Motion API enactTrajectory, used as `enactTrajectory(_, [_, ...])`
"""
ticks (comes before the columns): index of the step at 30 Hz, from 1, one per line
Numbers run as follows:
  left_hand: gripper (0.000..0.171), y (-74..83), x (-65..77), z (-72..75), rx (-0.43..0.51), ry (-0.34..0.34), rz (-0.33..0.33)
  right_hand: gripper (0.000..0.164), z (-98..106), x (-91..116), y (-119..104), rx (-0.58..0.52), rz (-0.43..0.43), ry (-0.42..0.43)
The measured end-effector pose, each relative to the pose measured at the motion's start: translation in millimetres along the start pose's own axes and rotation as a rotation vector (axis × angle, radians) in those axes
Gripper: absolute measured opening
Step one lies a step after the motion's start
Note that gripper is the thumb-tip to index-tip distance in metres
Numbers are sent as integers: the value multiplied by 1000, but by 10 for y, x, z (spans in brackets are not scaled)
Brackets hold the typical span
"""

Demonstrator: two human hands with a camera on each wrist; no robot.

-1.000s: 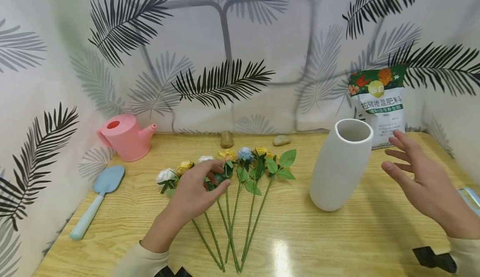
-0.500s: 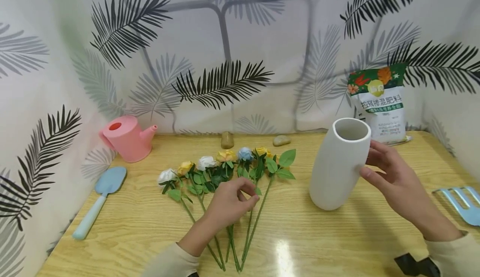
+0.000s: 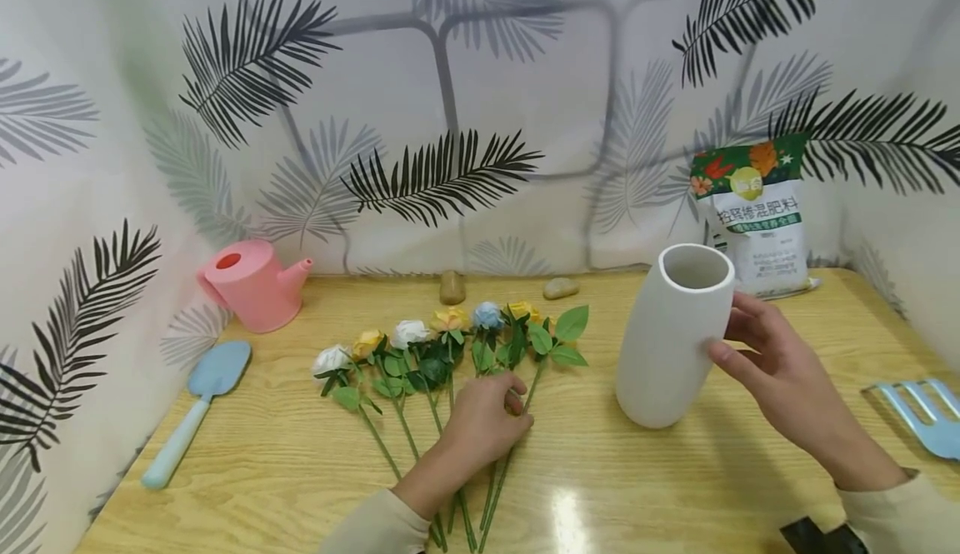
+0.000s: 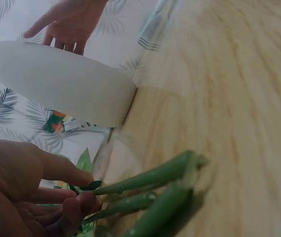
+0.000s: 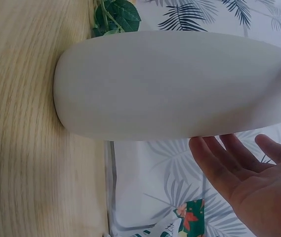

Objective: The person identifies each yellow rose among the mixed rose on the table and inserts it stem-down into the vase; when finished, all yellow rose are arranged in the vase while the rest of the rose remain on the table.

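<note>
Several artificial roses lie fanned out on the table, with white, yellow and blue blooms (image 3: 488, 316). My left hand (image 3: 482, 421) is over the stems, pinching the rightmost stem (image 3: 534, 387) between thumb and fingers. In the left wrist view, green stem ends (image 4: 155, 175) extend past that hand. A tall white vase (image 3: 671, 354) stands upright to the right of the roses. Against its right side is my right hand (image 3: 787, 387), thumb on the near face and fingers reaching behind. The right wrist view shows the fingertips (image 5: 197, 143) at the vase wall.
A pink watering can (image 3: 258, 287) and a blue trowel (image 3: 198, 412) are at the left. Two stones (image 3: 561, 288) lie along the back edge. Behind the vase stands a fertilizer bag (image 3: 757, 221); a blue hand fork (image 3: 930, 421) lies at far right.
My left hand has moved right and down across the roses to the rightmost stem. The right hand has come left from beside the vase to its side. The vase stays in place.
</note>
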State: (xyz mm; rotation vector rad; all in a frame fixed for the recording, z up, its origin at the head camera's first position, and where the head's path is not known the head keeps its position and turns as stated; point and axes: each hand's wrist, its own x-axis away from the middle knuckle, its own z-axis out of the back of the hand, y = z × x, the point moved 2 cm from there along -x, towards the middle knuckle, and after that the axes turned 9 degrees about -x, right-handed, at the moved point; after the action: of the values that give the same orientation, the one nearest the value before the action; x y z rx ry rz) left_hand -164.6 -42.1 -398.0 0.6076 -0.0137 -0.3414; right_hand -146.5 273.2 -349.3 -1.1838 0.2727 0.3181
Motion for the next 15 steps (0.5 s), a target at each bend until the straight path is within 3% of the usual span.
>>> enactTrajectory(6, [24, -6, 6, -18, -19, -16, -15, 62, -35, 15, -11, 12, -11, 3])
enactTrajectory(15, [26, 88, 1, 34, 141, -50, 53, 64, -42, -3, -53, 74, -22, 12])
